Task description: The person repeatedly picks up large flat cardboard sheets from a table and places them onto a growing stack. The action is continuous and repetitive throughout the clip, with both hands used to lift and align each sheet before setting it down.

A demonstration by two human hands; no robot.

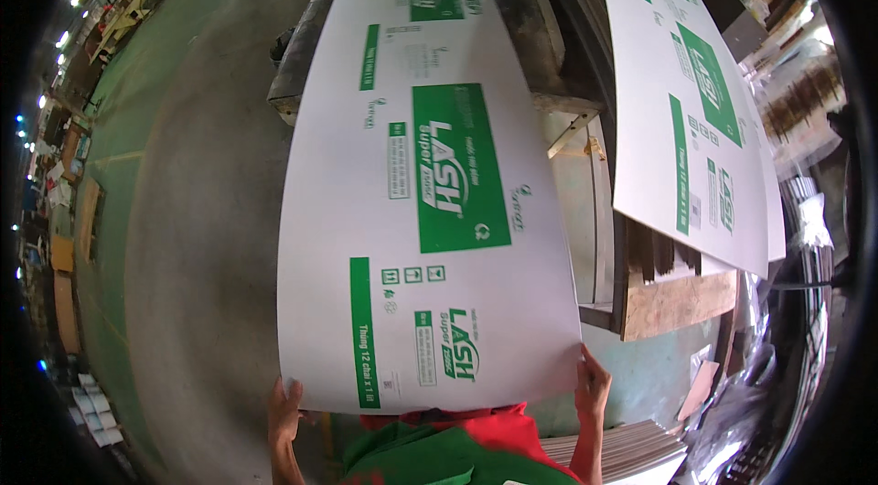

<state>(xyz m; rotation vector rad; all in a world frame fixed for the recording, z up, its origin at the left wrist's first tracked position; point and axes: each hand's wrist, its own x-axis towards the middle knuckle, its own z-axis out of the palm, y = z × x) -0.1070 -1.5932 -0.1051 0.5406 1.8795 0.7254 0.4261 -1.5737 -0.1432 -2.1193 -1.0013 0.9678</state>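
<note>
A long white cardboard sheet (338, 183) with green printed panels stretches away from me, its far part over a dark worktable (293, 74). My left hand (284, 407) grips its near left corner, thumb on top. At the near right corner my right hand (593, 383) is closed on the same sheet's edge. The fingers under the cardboard are hidden. Below the near edge show my green and red clothes (430, 453).
To the right, similar printed sheets (658, 156) lie on a stack above a wooden board (681, 305). More stacked cardboard (631, 448) stands low at my right. Plastic-wrapped bundles (732, 421) line the far right. Grey-green floor (201, 211) stretches along the left.
</note>
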